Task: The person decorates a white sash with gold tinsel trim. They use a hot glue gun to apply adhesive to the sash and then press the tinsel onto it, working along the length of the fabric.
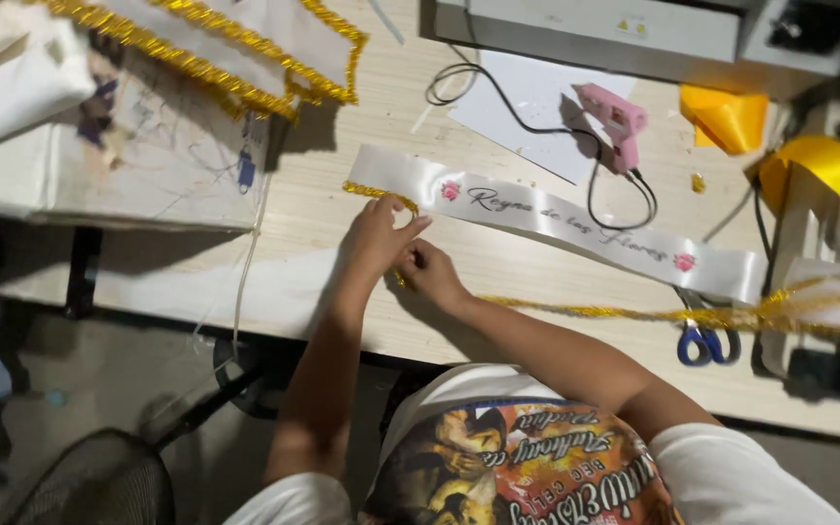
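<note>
A long white satin sash [575,228] with pink flower prints and script lettering lies slantwise across the wooden table [323,209]. Gold braided trim [377,192] edges its near-left end. My left hand [379,238] pinches this trim against the sash's lower edge. My right hand [431,274] sits right beside it, fingers closed on the same trim just below the sash. From my hands the loose trim [614,312] runs off to the right across the table.
A pink glue gun [616,122] with a black cord rests on white paper behind the sash. Blue-handled scissors [703,340] lie at the right. Yellow ribbon [731,117] is at the back right, gold-trimmed white sashes [245,49] at the back left, a mesh chair [99,476] below.
</note>
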